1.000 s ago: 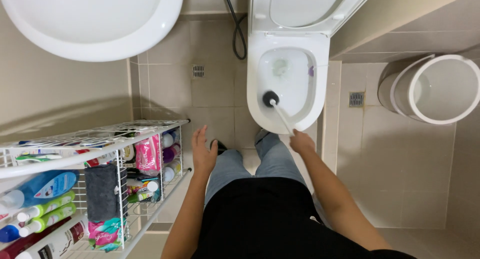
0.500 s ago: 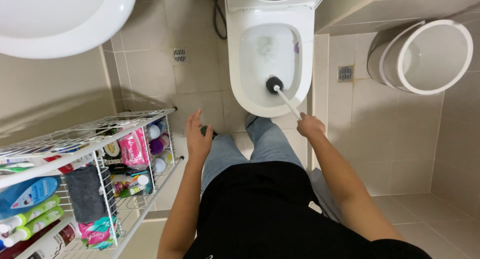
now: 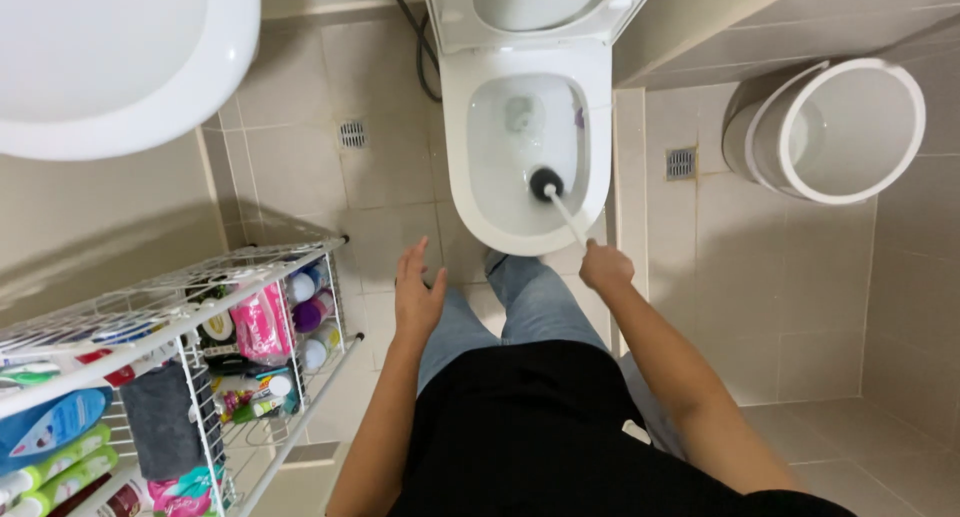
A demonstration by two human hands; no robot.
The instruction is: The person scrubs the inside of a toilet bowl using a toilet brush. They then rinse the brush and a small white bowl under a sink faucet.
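Bathroom floor (image 3: pixel 780 307) of beige tile, two drain grates set in it. White washbasin (image 3: pixel 110 67) far left of the hands; white toilet (image 3: pixel 527 147), seat raised, directly ahead; white bin (image 3: pixel 835 127) to the right; wire rack (image 3: pixel 180 377) of bottles beside the left hand (image 3: pixel 417 295), which hangs released, fingers spread. Right hand (image 3: pixel 604 267) clenched around toilet brush (image 3: pixel 556 199): long axis slants forward-left, dark head inside the bowl at its near rim.

I see a glossy white ceramic toilet bowl (image 3: pixel 470 177), matt beige floor tiles (image 3: pixel 760 277), and a white-coated wire rack (image 3: pixel 200 377) near left.
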